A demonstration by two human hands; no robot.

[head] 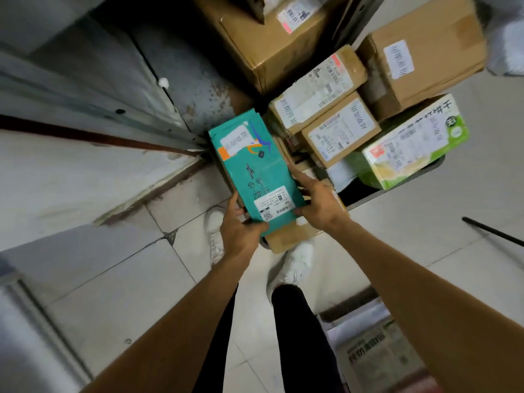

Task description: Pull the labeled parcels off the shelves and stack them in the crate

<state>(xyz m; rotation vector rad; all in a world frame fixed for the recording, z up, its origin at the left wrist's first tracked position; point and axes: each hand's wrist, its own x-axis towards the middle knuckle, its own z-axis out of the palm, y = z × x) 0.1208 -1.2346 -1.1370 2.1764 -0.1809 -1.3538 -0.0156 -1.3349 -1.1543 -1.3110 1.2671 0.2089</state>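
Near the middle of the scene, over the tiled floor (127, 279), both hands held a long teal parcel (255, 165). The left hand (241, 231) gripped its near left corner and the right hand (320, 205) clasped its near right edge. White labels sat at its far and near ends, with an orange patch, a blue-and-orange drawing and dark characters between. It lay over a brown box (289, 239), just left of stacked labelled cartons (340, 129)

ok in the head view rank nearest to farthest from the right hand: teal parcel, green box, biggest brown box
1. teal parcel, gripped by the right hand
2. green box, off to its right
3. biggest brown box, top centre, behind the rest
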